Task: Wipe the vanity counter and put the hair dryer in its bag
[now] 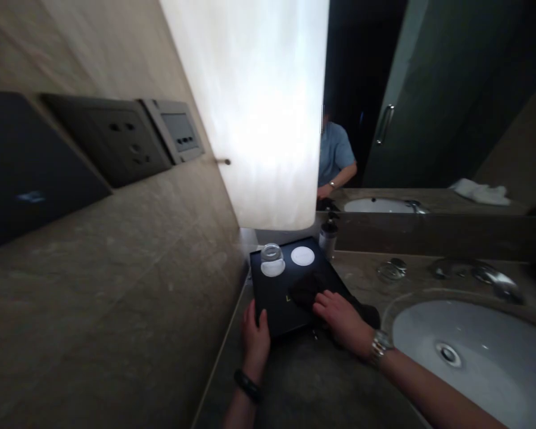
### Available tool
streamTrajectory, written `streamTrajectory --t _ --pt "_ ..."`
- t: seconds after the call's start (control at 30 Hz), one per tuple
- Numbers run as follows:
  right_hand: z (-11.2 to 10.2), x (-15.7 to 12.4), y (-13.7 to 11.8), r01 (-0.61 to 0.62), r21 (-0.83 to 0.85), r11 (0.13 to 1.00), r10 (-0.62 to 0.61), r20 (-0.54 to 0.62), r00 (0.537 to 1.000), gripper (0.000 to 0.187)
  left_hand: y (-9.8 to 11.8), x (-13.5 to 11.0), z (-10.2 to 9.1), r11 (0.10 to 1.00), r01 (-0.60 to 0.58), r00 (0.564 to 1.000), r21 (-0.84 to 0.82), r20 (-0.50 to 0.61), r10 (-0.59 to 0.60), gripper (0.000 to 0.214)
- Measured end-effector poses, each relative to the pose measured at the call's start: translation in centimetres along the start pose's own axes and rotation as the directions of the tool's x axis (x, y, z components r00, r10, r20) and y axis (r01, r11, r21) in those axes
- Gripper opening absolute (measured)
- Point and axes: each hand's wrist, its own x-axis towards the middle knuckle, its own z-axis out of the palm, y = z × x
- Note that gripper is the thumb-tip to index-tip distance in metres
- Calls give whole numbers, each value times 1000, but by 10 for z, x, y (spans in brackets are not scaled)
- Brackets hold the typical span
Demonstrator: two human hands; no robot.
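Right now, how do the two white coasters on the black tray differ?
The left coaster has an upturned glass standing on it; the right coaster is bare. The left coaster lies nearer the wall, the right coaster nearer the sink. Both are round, white, and at the far end of the black tray.

Dark cloth [312, 289] partly hidden under right hand [339, 319]. Gold lettering on flat black tray [277, 298] mostly covered, unreadable. Left hand [255, 336] thumb on the tray's near edge; fingers below out of sight. White oval sink [473, 357] cut off at right edge. Both forearms cropped at bottom.
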Motion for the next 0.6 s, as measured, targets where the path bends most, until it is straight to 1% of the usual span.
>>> streamTrajectory --t 0.1,0.17,0.2,0.27,0.3,0.37,0.43,0.53,0.6 --pt "3 -8 24 -95 -5 995 95 -7 995 47 -2 -1 -4 999 31 999 -45 26 -30 80" --pt "2 -16 40 -142 -27 989 142 -5 990 54 -2 6 -9 994 83 995 -67 58 -79 76" --pt "1 -19 44 -150 -26 988 150 3 989 54 0 14 -10 993 104 992 -64 72 -100 71" --pt "0 -25 44 -161 -11 987 161 13 987 49 4 38 -11 993 113 989 -22 99 -110 59" --pt "0 -27 41 -170 -4 985 170 13 985 47 6 52 -10 995 97 988 12 116 -98 57" --pt "3 -29 34 -195 5 981 194 12 981 45 12 82 -6 995 54 985 85 158 -67 59" --pt "6 -31 29 -216 14 976 216 10 976 45 15 106 -2 990 -1 979 139 204 -28 59" --pt "11 -34 27 -240 40 970 240 3 971 48 14 124 1 979 -71 969 190 246 22 47" --pt "13 -37 28 -251 67 966 251 7 968 49 12 127 2 973 -69 971 220 237 15 44"
